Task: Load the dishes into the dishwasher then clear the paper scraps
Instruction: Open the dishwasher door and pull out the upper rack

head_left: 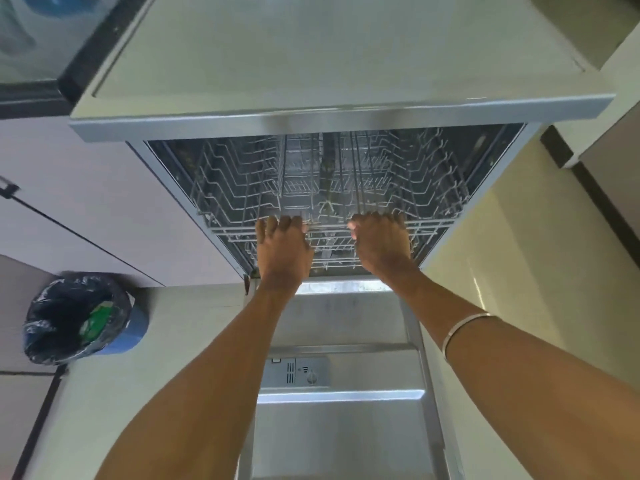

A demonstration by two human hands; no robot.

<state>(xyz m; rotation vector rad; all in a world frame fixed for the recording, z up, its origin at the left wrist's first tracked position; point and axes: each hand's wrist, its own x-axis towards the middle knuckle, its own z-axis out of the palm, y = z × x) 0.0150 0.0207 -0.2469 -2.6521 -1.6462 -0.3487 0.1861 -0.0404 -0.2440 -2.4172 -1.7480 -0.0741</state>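
Left hand (282,247), right hand (379,245) both curled over front rail of empty upper rack (242,188), inside dishwasher (346,112), door (341,427) down. No dishes visible. Risk: uneven pull skews rack, jams runners.

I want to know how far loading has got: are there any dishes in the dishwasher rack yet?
No. The wire rack that both hands grip shows only bare tines.

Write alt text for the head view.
Both hands, left hand and right hand, grip the front edge of an empty wire rack in an open dishwasher. A lined bin stands on the floor at left.
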